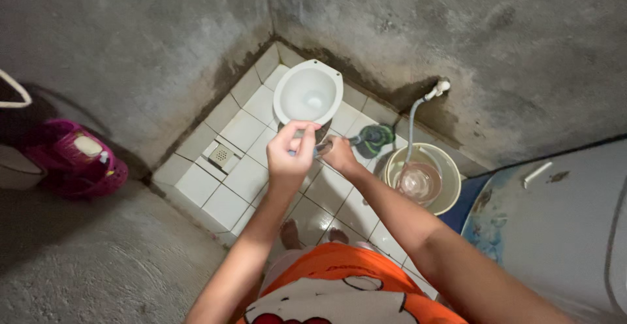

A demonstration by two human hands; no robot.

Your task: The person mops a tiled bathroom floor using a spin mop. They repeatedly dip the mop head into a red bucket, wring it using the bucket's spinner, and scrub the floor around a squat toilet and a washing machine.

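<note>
Above the white-tiled floor (241, 180), just before the white toilet bowl (308, 94), the left hand (290, 153) pinched a small blue-tipped object (292, 153), too hidden to identify. Touching it, the right hand (339, 154) curled around something dark; its grip was unclear. Nearby sat a bucket (450, 187) under a hose (411, 125).

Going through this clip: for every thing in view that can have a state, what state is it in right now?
Toilet bowl: no lid, uncovered.
Bucket: upright, hose hanging into it, clear scoop inside.
Hose: attached to wall tap.
Floor drain: grate in place.
Left hand: closed on a small item, too blurred to identify.
Right hand: closed, held against left hand.
</note>
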